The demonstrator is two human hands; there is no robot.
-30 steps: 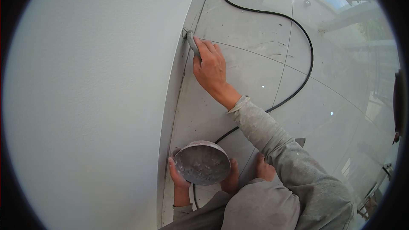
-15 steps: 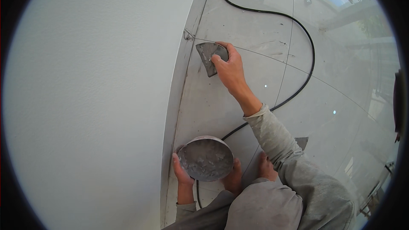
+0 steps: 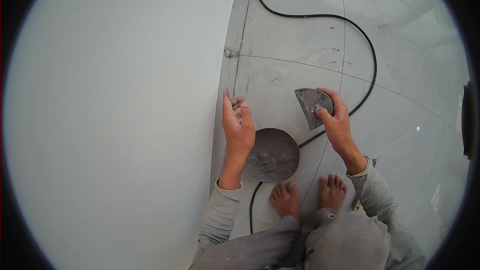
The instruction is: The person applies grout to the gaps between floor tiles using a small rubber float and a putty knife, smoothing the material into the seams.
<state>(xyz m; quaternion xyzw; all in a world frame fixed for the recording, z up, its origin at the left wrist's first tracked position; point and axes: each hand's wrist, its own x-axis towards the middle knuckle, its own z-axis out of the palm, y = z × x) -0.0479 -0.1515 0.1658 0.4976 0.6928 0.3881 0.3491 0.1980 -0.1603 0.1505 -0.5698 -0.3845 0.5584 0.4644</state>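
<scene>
My right hand (image 3: pixel 338 122) grips a dark grey fan-shaped spreader (image 3: pixel 307 109), its flat face smeared with grey paste. The thumb lies across the face and the fingers wrap the rounded edge. The spreader is held above the floor tiles, clear of the wall. Near the skirting, my left hand (image 3: pixel 239 132) is raised with its fingers partly bent and apart, grey paste on the fingertips. Beside that hand's wrist, a round bowl (image 3: pixel 288 135) with grey paste in it stands on the floor, its left edge hidden by the hand.
A white wall (image 3: pixel 125 120) with a grey skirting (image 3: pixel 231 67) runs along the left. Across the glossy tiles (image 3: pixel 300 70), a black hose (image 3: pixel 367 45) curves and passes behind the bowl. My bare feet (image 3: pixel 286 201) are just below the bowl.
My left hand has let go of the bowl and moved up beside the skirting. The bowl now stands on the floor. My right hand has brought the spreader away from the skirting, rightward and nearer.
</scene>
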